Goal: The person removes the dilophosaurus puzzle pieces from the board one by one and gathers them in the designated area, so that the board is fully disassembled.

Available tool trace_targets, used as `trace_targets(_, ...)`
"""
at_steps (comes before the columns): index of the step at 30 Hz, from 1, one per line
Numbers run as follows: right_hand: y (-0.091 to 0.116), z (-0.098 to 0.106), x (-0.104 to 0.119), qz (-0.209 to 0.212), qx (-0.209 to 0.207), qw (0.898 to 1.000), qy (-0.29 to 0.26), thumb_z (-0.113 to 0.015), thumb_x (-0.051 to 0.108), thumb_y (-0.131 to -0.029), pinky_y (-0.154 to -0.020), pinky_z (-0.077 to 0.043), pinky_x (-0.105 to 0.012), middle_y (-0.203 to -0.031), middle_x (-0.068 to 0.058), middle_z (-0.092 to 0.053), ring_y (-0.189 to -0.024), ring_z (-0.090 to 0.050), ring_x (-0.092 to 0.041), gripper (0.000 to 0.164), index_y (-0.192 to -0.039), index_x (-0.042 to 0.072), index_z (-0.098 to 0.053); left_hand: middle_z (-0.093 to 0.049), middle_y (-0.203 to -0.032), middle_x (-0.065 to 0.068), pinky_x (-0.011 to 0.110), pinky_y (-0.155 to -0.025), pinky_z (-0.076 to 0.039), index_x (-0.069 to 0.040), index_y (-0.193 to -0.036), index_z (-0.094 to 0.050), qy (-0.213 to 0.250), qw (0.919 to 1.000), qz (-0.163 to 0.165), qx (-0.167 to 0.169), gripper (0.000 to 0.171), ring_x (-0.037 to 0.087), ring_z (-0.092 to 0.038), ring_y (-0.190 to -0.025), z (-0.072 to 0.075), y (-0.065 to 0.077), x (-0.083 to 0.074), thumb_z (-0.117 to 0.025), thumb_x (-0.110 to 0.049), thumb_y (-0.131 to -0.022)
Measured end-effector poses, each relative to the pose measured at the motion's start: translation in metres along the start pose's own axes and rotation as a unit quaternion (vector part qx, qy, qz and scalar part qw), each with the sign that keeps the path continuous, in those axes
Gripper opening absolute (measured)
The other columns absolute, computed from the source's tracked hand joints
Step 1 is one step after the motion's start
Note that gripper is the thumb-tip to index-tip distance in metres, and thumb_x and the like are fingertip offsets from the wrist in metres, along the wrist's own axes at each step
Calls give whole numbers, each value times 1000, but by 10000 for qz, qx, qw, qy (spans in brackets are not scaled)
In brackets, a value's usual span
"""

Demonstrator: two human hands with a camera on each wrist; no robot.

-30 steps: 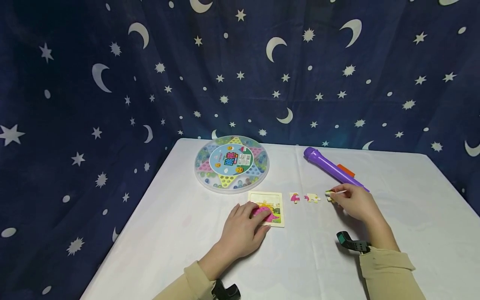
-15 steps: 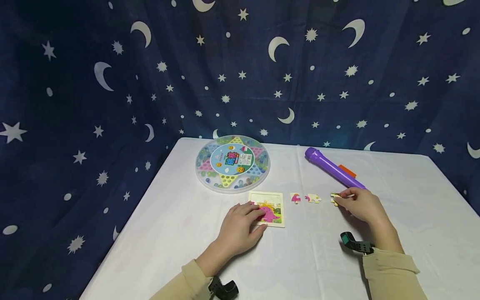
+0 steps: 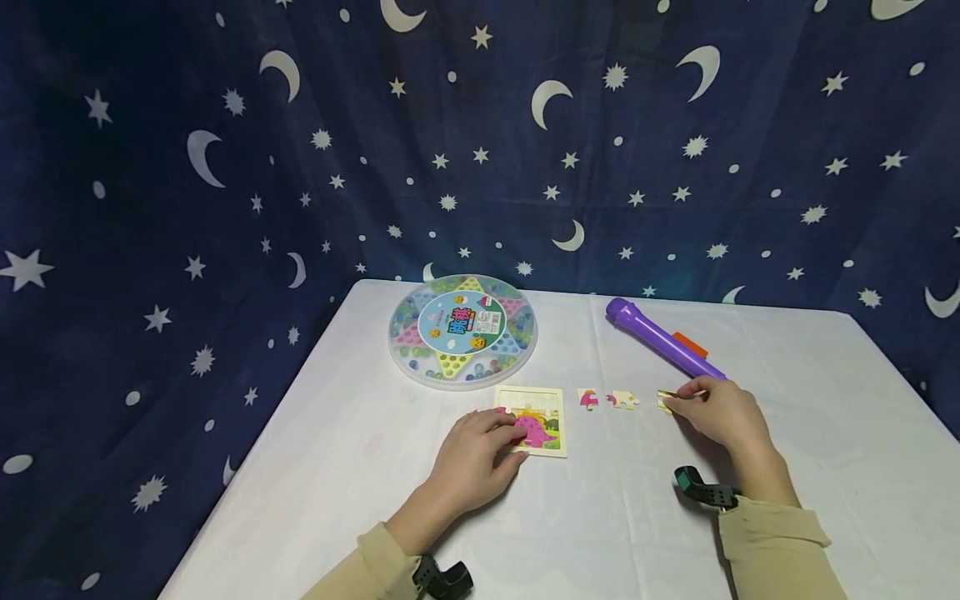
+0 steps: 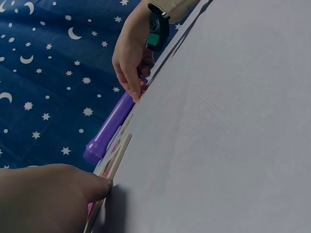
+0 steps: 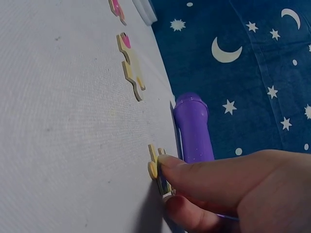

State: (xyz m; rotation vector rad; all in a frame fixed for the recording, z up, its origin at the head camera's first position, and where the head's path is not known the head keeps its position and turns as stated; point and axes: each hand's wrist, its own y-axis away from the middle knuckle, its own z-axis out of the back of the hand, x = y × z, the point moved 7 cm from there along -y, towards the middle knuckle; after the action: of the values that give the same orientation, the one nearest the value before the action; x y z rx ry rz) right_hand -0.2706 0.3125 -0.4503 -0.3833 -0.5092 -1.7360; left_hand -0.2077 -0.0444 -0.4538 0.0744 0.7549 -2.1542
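My left hand rests on the left side of a small wooden jigsaw puzzle board showing a pink dinosaur. Its fingers lie across the picture, hiding part of it, and the thumb is at the near edge. In the left wrist view that thumb meets the rim of the board. Farther right, my right hand pinches a yellowish puzzle piece between thumb and fingers, close over the white cloth. Between the hands lie two loose puzzle pieces, a pink one and a pale one.
A round, clear-lidded Chinese checkers set with marbles stands behind the board. Beyond my right hand lies a purple toy microphone, an orange object beside it. A dark blue star-and-moon curtain hangs behind the table.
The piece in the right hand was tilted with a pale edge showing a second ago; now it sits lower and flatter in the fingers. The left hand has slid slightly toward the left.
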Motion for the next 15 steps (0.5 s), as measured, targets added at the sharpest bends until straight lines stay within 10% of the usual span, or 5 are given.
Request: trace_targets(15,4,-7,39,766,-845,9932,-218,-75,28,-92,-72,-44,-46,-87,-10,-67,-85,-59,-32,28,-102,3,-70,-76,-97,-6,41,-90,-52,-19,-101,-83,-380,9993,54,41,17,15,-70,-95,13,-2,-1,-80,-29,-88)
